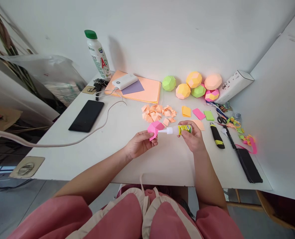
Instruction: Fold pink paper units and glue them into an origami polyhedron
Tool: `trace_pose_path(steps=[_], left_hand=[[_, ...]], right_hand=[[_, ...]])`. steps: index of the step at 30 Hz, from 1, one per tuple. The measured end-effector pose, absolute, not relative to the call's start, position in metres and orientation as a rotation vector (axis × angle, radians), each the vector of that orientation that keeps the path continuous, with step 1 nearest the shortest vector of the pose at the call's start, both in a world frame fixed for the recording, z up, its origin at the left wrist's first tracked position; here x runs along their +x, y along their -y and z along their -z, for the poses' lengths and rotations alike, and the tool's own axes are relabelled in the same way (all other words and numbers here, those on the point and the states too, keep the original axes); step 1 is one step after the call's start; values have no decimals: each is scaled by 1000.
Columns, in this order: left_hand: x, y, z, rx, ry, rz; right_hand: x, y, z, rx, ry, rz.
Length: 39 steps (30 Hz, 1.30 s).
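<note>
Between the thumb and fingers of my left hand is a pink folded paper piece. My right hand grips a small glue bottle with a yellow label, lying sideways, its white nozzle pointing left at the pink piece's right edge. Whether the tip touches the paper is too small to tell. Just behind my hands lies a pile of peach folded paper pieces. Small stacks of orange, pink and green paper sit to its right.
Several paper balls line the wall. Peach sheets carry a power bank; its cable crosses the left side, near a black tablet. A white bottle stands behind. At right lie scissors, a cutter and a black phone.
</note>
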<state>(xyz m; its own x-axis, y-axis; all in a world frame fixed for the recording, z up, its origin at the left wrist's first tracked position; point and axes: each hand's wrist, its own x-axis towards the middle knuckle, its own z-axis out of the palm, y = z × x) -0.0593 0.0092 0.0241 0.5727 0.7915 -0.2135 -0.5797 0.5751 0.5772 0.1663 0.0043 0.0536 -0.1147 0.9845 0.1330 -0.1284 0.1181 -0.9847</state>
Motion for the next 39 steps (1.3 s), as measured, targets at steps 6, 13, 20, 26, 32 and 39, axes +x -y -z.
trace_pose_path(steps=[6, 13, 20, 26, 32, 39], left_hand=[[-59, -9, -24, 500, -468, -833], [-59, -9, -25, 501, -475, -822], [-60, -10, -23, 501, -458, -825], [-60, -9, -24, 488, -474, -827], [-60, -9, -23, 477, -484, -833], [-60, -9, -22, 516, -462, -792]], right_hand=[[164, -4, -51, -980, 1272, -1253], [164, -5, -50, -975, 1260, -1275], [162, -8, -48, -995, 1215, -1376], [163, -9, -47, -980, 1210, -1473], [163, -8, -48, -948, 1179, -1551], [164, -9, -47, -964, 1159, -1470]])
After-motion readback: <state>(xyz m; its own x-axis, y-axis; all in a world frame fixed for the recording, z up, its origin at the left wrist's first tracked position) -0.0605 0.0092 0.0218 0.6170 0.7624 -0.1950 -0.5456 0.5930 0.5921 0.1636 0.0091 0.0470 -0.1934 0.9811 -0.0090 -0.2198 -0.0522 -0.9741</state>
